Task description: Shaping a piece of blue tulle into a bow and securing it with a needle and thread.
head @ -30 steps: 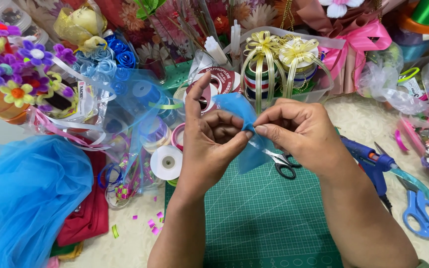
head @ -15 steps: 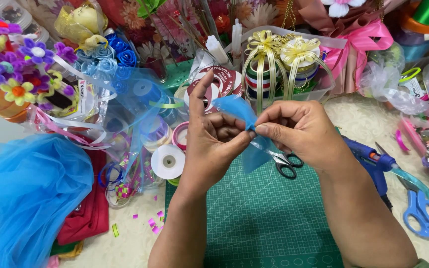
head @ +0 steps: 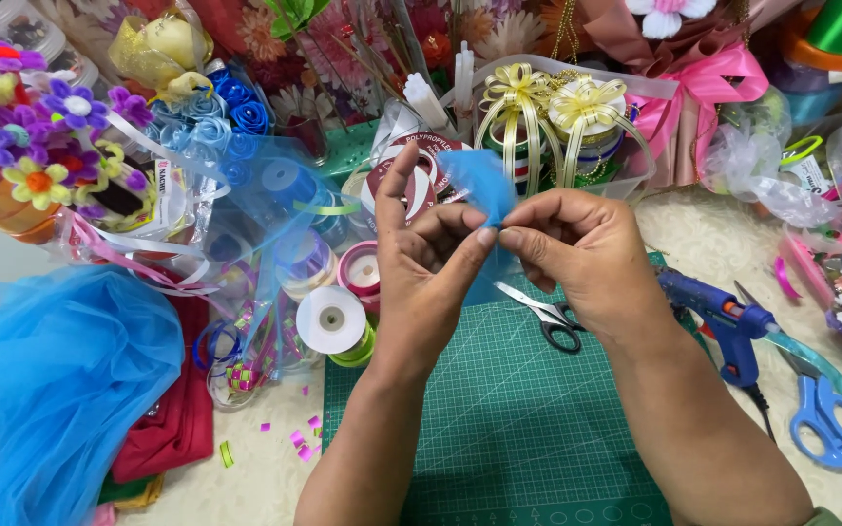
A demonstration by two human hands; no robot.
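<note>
While pinched between both hands, blue tulle piece (head: 484, 180) above left grip (head: 431, 268) and right grip (head: 577, 258).

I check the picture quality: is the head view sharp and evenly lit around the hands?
Head view: even, soft light, no hard shadows; left hand, right hand and green cutting mat are sharp; the blue tulle piece looks slightly soft.

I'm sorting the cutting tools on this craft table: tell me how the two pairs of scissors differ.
The black-handled scissors lie on the green cutting mat, partly hidden under the right hand; the blue-handled scissors lie off the mat at the far right, away from both hands. The black pair looks smaller, with slim handles; the blue pair has large loop handles. Both lie flat and unheld.
</note>
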